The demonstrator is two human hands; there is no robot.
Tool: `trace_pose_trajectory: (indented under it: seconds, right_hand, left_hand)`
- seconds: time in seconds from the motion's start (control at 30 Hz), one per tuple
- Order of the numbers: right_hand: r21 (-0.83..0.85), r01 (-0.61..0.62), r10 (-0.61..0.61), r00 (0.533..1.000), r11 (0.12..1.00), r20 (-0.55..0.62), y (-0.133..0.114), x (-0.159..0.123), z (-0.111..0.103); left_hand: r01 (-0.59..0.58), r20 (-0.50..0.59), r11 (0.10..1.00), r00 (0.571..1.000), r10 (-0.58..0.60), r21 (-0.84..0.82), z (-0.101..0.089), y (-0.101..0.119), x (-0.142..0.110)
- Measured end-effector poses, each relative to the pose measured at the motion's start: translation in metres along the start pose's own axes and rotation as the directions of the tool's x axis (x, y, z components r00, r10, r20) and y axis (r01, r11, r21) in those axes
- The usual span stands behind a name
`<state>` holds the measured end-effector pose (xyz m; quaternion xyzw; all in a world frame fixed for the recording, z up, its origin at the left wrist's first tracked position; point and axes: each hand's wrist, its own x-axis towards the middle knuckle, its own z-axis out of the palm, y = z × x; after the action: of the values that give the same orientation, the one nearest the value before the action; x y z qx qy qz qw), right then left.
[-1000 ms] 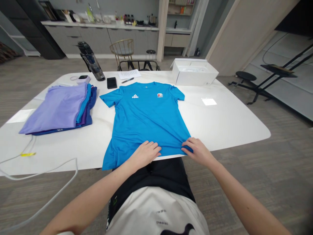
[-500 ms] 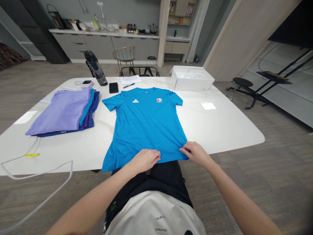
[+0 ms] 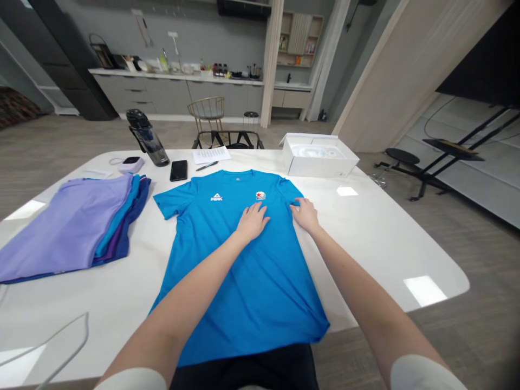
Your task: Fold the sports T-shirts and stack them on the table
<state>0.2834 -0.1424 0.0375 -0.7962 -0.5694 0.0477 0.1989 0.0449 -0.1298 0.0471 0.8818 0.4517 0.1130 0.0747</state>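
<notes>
A blue short-sleeved T-shirt (image 3: 239, 281) lies face up and spread out on the white table, its collar at the far side and its hem at the near edge. White lettering and a small round emblem mark its chest. Resting on the chest just below the emblem, my left hand (image 3: 252, 222) is open, fingers apart. My right hand (image 3: 305, 214) is at the shirt's right side, just under the sleeve, with thumb and fingers closed on the cloth edge there. The fingertips partly hide what they grip.
Folded clothes (image 3: 69, 216) are stacked at the left, lilac on top. Beyond the shirt are a dark bottle (image 3: 150, 141), a phone (image 3: 179, 170), a pen (image 3: 207, 166), a printed sheet (image 3: 211, 155) and a white box (image 3: 320, 157). A pale cable (image 3: 81, 336) crosses the near left.
Both hands have moved away from the hem, up to the chest and the underarm. The left has loosened and spread its fingers. The view has shifted closer over the table.
</notes>
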Motion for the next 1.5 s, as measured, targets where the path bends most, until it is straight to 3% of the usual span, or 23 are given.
trace_pose_trajectory:
  seconds: [0.13, 0.2, 0.4, 0.57, 0.63, 0.7, 0.8, 0.9, 0.97, 1.1, 1.17, 1.27, 1.4, 1.43, 1.5]
  right_hand:
    - [0.021, -0.3, 0.301, 0.954, 0.954, -0.019, 0.008, 0.06, 0.01]
    - [0.017, -0.364, 0.364, 0.931, 0.931, 0.013, 0.014, 0.084, 0.013]
    - [0.059, -0.322, 0.313, 0.941, 0.945, 0.127, 0.019, 0.129, 0.021]
    - [0.204, -0.23, 0.187, 0.96, 0.952, 0.208, 0.014, 0.148, 0.028]
    - [0.306, -0.273, 0.212, 0.953, 0.912, 0.217, 0.011, 0.153, 0.029]
    - [0.468, -0.382, 0.255, 0.915, 0.797, 0.314, 0.007, 0.159, 0.027]
    - [0.582, -0.596, 0.222, 0.779, 0.554, 0.587, 0.003, 0.172, 0.021]
    - [0.52, -0.705, 0.176, 0.659, 0.482, 0.731, 0.005, 0.185, 0.018]
    - [0.526, -0.681, 0.123, 0.663, 0.509, 0.739, 0.009, 0.19, 0.016]
    - [0.696, -0.394, -0.069, 0.841, 0.6, 0.536, 0.017, 0.186, 0.006]
    - [0.69, -0.266, -0.136, 0.872, 0.673, 0.469, 0.02, 0.182, -0.003]
    - [0.549, -0.226, -0.127, 0.839, 0.805, 0.53, 0.023, 0.177, -0.021]
    - [0.394, -0.267, -0.082, 0.732, 0.879, 0.677, 0.031, 0.174, -0.035]
    - [0.38, -0.269, -0.067, 0.734, 0.885, 0.676, 0.034, 0.174, -0.036]
    - [0.375, -0.273, -0.011, 0.797, 0.886, 0.604, 0.044, 0.175, -0.033]
  left_hand:
    - [0.026, 0.005, 0.999, 1.0, -0.026, 0.031, 0.023, -0.02, 0.03]
    - [0.008, 0.017, 0.999, 1.0, -0.009, 0.036, 0.028, -0.026, 0.04]
    - [-0.015, 0.001, 0.999, 1.0, 0.015, 0.041, 0.027, -0.04, 0.093]
    - [-0.058, 0.003, 0.996, 0.998, 0.058, 0.062, 0.026, -0.05, 0.15]
    - [-0.046, 0.015, 0.997, 0.999, 0.045, 0.059, 0.024, -0.053, 0.171]
    - [0.002, 0.015, 0.999, 1.0, -0.002, 0.048, 0.022, -0.059, 0.189]
    - [0.115, 0.009, 0.993, 0.993, -0.115, 0.017, 0.02, -0.072, 0.209]
    - [0.194, 0.017, 0.981, 0.981, -0.194, 0.004, 0.025, -0.086, 0.217]
    - [0.186, 0.015, 0.982, 0.982, -0.186, 0.018, 0.033, -0.094, 0.216]
    - [0.146, 0.04, 0.988, 0.988, -0.149, 0.054, 0.052, -0.1, 0.21]
    - [0.132, 0.074, 0.99, 0.988, -0.136, 0.058, 0.057, -0.1, 0.21]
    - [0.104, 0.117, 0.993, 0.987, -0.109, 0.047, 0.057, -0.102, 0.212]
    - [0.08, 0.111, 0.997, 0.99, -0.081, 0.02, 0.05, -0.104, 0.217]
    - [0.08, 0.085, 0.997, 0.993, -0.081, 0.017, 0.048, -0.105, 0.22]
    - [0.098, 0.018, 0.995, 0.995, -0.099, 0.02, 0.043, -0.105, 0.226]
